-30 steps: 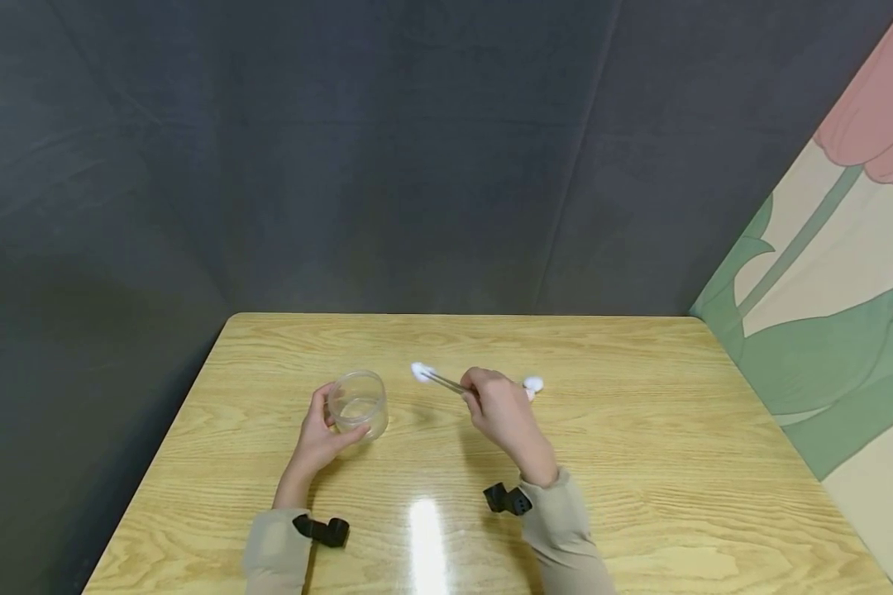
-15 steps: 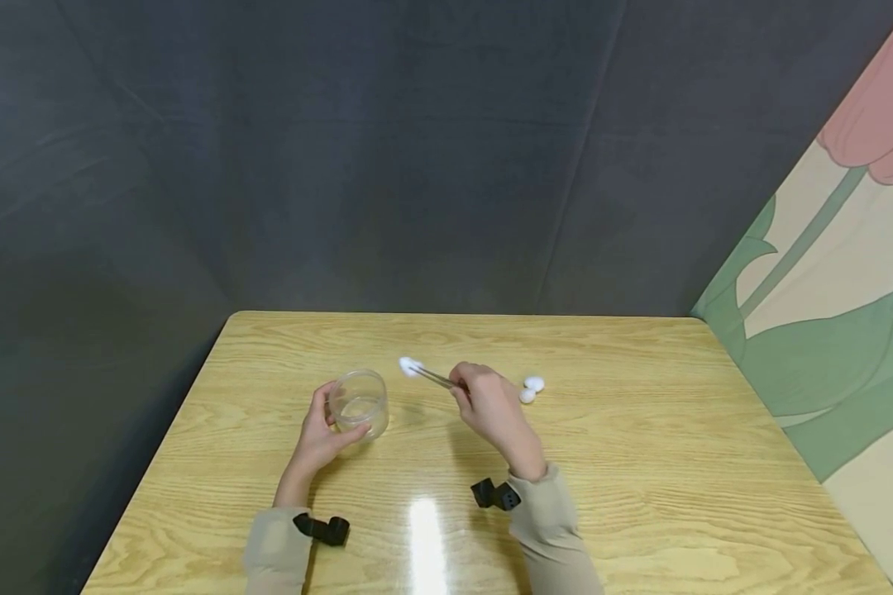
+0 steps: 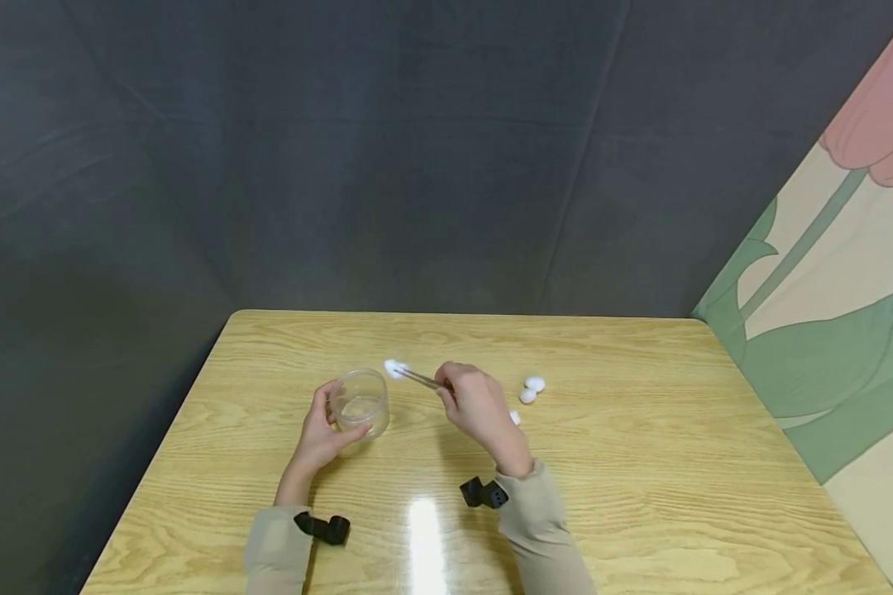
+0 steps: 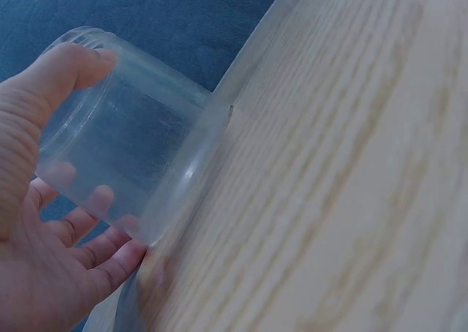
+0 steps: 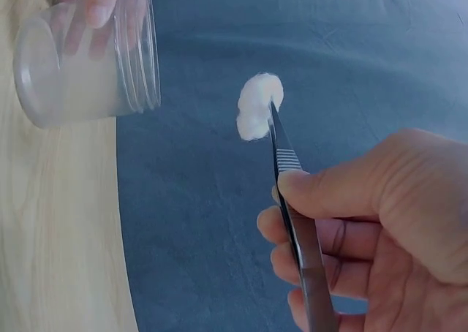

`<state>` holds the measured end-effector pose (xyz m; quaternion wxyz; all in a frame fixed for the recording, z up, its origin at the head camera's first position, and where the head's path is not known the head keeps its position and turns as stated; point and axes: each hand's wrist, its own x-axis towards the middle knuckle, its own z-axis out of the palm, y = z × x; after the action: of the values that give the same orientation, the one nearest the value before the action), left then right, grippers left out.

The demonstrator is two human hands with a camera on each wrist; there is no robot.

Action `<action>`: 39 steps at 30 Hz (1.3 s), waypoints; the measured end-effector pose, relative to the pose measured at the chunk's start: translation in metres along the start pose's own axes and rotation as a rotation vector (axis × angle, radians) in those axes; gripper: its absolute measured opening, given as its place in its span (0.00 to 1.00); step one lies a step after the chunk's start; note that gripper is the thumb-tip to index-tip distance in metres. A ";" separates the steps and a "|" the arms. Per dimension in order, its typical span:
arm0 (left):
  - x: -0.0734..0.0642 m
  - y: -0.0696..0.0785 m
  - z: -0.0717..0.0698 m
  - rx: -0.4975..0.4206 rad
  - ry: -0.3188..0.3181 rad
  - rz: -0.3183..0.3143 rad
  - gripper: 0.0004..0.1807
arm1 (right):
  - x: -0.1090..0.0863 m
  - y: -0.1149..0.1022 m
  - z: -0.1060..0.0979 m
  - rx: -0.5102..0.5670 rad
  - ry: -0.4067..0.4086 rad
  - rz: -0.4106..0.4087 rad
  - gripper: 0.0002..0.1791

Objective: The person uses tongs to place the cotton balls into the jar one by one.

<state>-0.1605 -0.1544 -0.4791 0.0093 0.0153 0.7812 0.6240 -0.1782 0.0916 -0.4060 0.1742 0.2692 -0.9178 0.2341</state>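
Just outside the jar rim (image 5: 141, 61), cotton (image 5: 257, 105)

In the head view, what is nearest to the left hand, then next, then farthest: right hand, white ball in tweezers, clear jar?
1. Clear jar, held by the left hand
2. White ball, right of the jar
3. Right hand, farther right

Head view: left arm (image 3: 277, 549) at 7 o'clock, forearm angled toward 1. Left hand (image 3: 322, 434) curved in a grip, left thumb (image 4: 62, 72) spread from left fingers (image 4: 110, 270). Right arm (image 3: 542, 533) at 5 o'clock, angled toward 11. Right hand (image 3: 481, 406) pinches, right thumb (image 5: 329, 193) opposing curled right fingers (image 5: 289, 262).
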 end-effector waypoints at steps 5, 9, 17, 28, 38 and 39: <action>0.000 0.001 0.000 0.002 0.001 -0.010 0.45 | 0.003 -0.004 0.004 0.018 -0.022 -0.018 0.04; 0.001 0.001 0.000 0.004 0.000 -0.012 0.45 | 0.005 -0.007 0.007 0.024 -0.033 -0.022 0.05; 0.012 -0.029 0.001 -0.010 0.016 -0.012 0.47 | 0.006 -0.011 0.019 0.032 -0.072 -0.013 0.04; 0.013 -0.035 0.001 -0.008 0.029 0.037 0.47 | 0.009 -0.015 0.034 0.017 -0.137 -0.003 0.03; 0.014 -0.034 0.001 0.004 0.036 0.053 0.46 | 0.011 -0.016 0.042 0.032 -0.205 0.037 0.03; 0.014 -0.034 0.001 0.005 0.036 0.055 0.46 | 0.011 -0.016 0.042 0.030 -0.209 0.039 0.03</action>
<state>-0.1747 -0.1610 -0.5128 -0.0217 0.0255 0.7820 0.6223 -0.1859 0.0534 -0.4312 0.0688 0.2770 -0.9324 0.2218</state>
